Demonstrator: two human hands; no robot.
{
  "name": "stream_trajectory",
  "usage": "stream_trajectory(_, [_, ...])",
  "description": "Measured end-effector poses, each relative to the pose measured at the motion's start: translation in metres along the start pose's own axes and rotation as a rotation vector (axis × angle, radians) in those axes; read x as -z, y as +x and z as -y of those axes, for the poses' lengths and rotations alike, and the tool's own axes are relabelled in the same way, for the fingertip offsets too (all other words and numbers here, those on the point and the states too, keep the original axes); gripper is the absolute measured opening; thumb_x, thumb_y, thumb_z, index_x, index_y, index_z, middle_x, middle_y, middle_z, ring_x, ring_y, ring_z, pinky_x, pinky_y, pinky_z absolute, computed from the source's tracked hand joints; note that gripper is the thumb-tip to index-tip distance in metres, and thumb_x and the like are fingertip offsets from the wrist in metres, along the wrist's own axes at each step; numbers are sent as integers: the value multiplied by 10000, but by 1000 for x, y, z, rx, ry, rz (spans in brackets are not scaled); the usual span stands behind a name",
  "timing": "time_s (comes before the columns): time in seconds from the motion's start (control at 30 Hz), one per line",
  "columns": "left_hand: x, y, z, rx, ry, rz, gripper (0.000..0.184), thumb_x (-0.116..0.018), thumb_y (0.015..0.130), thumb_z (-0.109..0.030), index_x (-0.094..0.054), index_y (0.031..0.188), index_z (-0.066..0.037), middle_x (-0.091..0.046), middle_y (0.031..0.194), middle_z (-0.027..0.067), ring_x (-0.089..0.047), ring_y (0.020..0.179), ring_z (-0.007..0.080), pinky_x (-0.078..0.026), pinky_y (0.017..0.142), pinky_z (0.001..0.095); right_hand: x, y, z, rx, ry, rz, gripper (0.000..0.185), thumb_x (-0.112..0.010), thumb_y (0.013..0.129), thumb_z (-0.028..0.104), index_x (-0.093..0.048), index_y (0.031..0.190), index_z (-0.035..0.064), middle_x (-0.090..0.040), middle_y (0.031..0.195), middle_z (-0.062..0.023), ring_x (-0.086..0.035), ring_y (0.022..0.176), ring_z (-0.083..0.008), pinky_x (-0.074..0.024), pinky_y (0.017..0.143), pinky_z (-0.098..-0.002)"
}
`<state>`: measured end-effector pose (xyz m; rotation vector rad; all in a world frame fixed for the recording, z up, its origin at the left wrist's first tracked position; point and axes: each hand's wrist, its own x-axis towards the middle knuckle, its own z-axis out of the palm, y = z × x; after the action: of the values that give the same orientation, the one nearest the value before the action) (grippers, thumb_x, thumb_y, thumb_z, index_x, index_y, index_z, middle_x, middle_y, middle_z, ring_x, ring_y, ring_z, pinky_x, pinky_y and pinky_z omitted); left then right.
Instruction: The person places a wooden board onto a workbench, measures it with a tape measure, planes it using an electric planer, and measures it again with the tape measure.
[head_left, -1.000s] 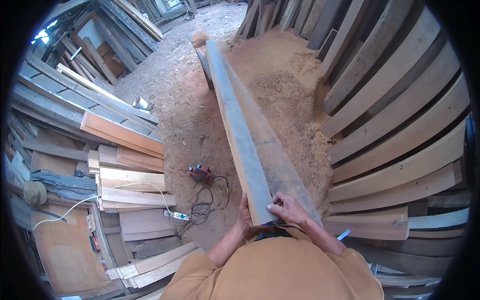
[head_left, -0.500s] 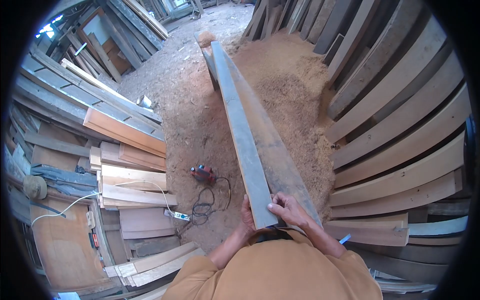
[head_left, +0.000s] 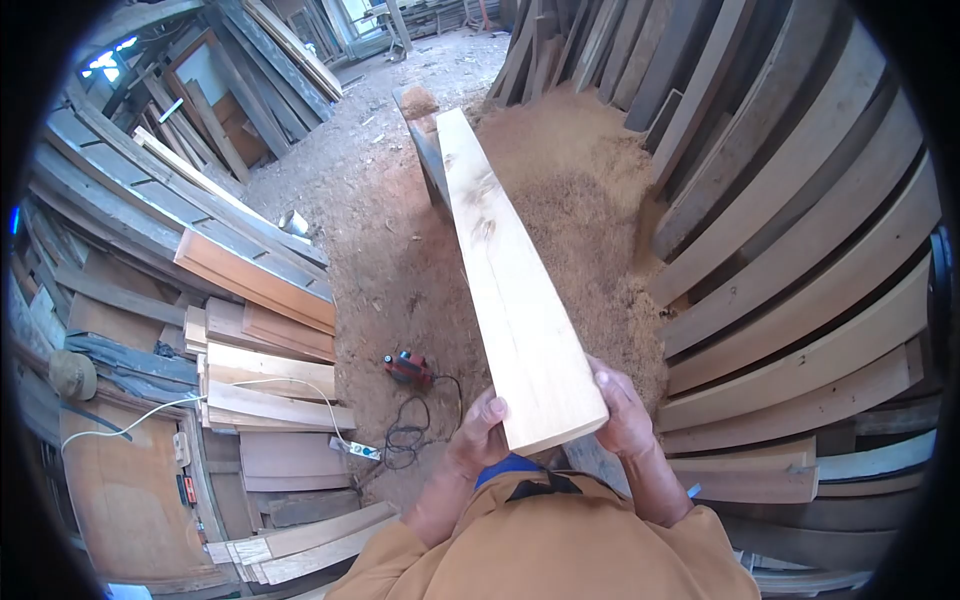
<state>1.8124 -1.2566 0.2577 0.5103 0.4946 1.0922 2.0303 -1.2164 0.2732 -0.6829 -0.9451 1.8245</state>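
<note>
A long wooden board (head_left: 530, 330) runs away from my body, its pale planed face with dark knots turned up. My left hand (head_left: 478, 430) grips the near end along its left edge, thumb on top. On the opposite edge, my right hand (head_left: 622, 408) is wrapped round the same end. The board's near end is raised close to my chest. Under its far part stands a narrow bench (head_left: 430, 165), mostly hidden by the board.
A red power planer (head_left: 408, 368) with a coiled black cord lies on the ground to the left, near a white power strip (head_left: 357, 448). Stacked boards (head_left: 270, 370) line the left side. Leaning planks (head_left: 790, 290) line the right. Wood shavings (head_left: 600, 190) cover the ground.
The board has been turned over: its grey, weathered face was up, now the pale face is. Its near end is higher, and both hands hold its edges.
</note>
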Motion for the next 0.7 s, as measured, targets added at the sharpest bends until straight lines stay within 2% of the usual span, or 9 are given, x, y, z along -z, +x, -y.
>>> stream_trajectory(0.1, [2, 10, -4, -93, -23, 46, 850, -732, 924, -441, -339, 1502, 44, -544, 1425, 166, -547, 1323, 273, -449, 1109, 411, -5, 4, 14, -20, 84, -32, 684, -456, 1056, 448, -424, 1475, -92, -547, 1446, -213, -543, 1324, -268, -404, 1117, -378])
stream_trajectory(0.13, [-1, 14, -7, -143, -66, 101, 760, -703, 961, -358, -344, 1501, 38, -551, 1426, 150, -552, 1323, 252, -448, 1112, 388, -7, 7, 20, -4, 119, -22, 678, -453, 1059, 453, -435, 1468, -87, -551, 1444, -213, -548, 1319, -276, -410, 1112, -390])
stream_trajectory(0.2, [-16, 15, -21, -216, -12, 88, 706, -680, 980, -292, -339, 1502, 43, -561, 1421, 147, -564, 1314, 238, -455, 1106, 375, -12, 12, 30, 28, 188, -4, 666, -447, 1065, 463, -459, 1455, -77, -559, 1438, -212, -559, 1309, -293, -422, 1103, -414])
stream_trajectory(0.27, [-22, 20, -34, -285, -33, 98, 671, -671, 984, -220, -339, 1494, 65, -576, 1413, 155, -583, 1298, 216, -476, 1088, 364, -16, 17, 34, 91, 301, 78, 683, -459, 1067, 440, -406, 1481, -100, -551, 1437, -208, -529, 1335, -265, -402, 1118, -410])
stream_trajectory(0.37, [-40, 29, -55, -389, -74, 125, 566, -721, 937, -189, -503, 1367, 106, -659, 1277, 207, -680, 1145, 298, -583, 989, 441, -25, 28, 46, 207, 313, 228, 720, -498, 1049, 450, -391, 1486, -112, -550, 1431, -203, -520, 1336, -250, -392, 1118, -413])
stream_trajectory(0.4, [-55, 30, -61, -394, -176, 153, 511, -724, 923, -130, -536, 1331, 112, -665, 1262, 228, -684, 1143, 321, -586, 992, 468, -28, 33, 52, 254, 291, 279, 733, -515, 1039, 461, -397, 1482, -112, -551, 1428, -202, -522, 1330, -249, -392, 1114, -415])
stream_trajectory(0.5, [-64, 29, -76, -411, -38, 192, 712, -713, 950, -243, -362, 1455, 116, -620, 1347, 171, -648, 1205, 246, -527, 1035, 365, -36, 42, 67, 256, 219, 302, 769, -550, 1016, 485, -401, 1478, -112, -560, 1411, -196, -539, 1297, -244, -398, 1097, -398])
stream_trajectory(0.7, [-49, 35, -82, -419, -53, 251, 731, -741, 928, -273, -385, 1428, 124, -623, 1325, 175, -637, 1219, 247, -540, 1024, 379, -37, 55, 67, 268, 238, 342, 684, -516, 1050, 447, -437, 1463, -93, -587, 1376, -176, -553, 1269, -235, -416, 1073, -390])
